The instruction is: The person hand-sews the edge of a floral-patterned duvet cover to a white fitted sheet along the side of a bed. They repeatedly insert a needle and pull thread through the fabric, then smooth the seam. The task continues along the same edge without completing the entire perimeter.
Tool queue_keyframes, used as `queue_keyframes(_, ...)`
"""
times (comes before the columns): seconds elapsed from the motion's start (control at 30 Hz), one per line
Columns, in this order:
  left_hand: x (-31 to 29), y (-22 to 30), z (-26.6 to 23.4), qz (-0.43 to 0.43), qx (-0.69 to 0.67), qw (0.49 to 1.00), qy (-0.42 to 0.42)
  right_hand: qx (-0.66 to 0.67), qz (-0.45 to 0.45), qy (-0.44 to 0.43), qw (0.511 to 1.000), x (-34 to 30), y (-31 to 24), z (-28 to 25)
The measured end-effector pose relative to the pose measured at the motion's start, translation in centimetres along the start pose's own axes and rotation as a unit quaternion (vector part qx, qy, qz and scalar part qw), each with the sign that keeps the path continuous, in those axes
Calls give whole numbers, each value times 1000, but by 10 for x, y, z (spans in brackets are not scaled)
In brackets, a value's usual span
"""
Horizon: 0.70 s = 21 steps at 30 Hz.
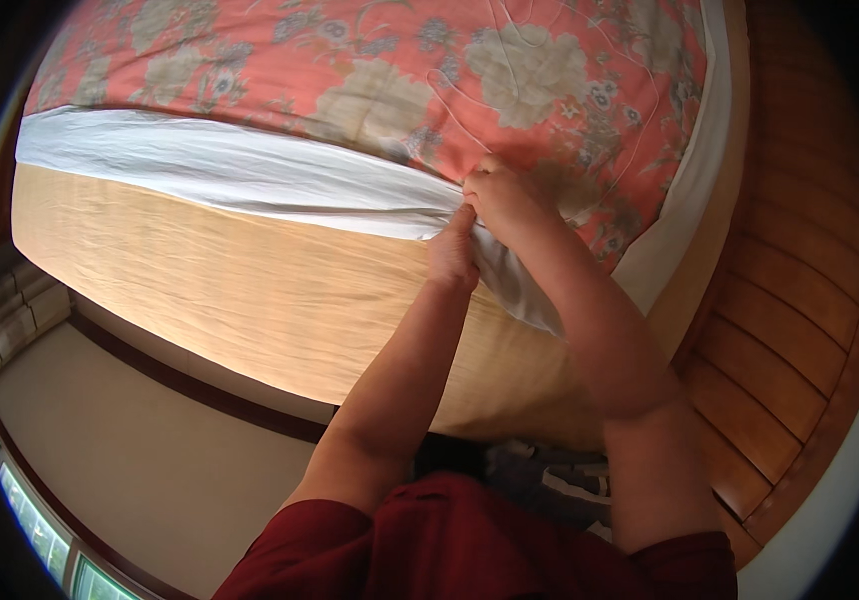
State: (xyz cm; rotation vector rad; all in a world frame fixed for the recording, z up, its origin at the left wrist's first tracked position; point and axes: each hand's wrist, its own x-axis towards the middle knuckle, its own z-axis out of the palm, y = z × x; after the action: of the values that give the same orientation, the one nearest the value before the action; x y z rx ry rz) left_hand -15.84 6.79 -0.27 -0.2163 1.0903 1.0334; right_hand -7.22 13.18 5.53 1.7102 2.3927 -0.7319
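A coral quilt with a floral print (370,105) lies over a bed, its edge folded over with a white cloth border (220,165). My left hand (454,253) is closed on this border, thumb up, bunching the cloth. Just above and touching it, my right hand (505,195) is closed with its fingers pinched together at the line where quilt and border meet. Whatever is between those right fingertips is too small or hidden to make out. A thin white thread (462,115) curves over the quilt and runs down to my right hand.
Below the border hangs a pale yellow bed cover (220,265). A slatted wooden headboard or bed end (790,300) stands along the right side. At lower left are a beige floor or wall surface (170,430), a window (35,515) and a striped curtain (15,310).
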Motion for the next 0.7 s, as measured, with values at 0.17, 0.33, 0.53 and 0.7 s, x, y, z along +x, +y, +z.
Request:
queue_keyframes(0.17,17,-15,-14,66,100,993,-18,42,-97,82,991,15,-12,0)
queue_keyframes(0.33,12,-7,-6,74,153,985,-25,453,18,-23,891,37,-62,-79)
queue_keyframes(0.53,12,-3,1,53,110,991,58,337,2,170,926,-24,-86,-235)
queue_keyframes(0.7,31,-11,-19,89,152,984,33,27,106,38,993,-102,-56,-277)
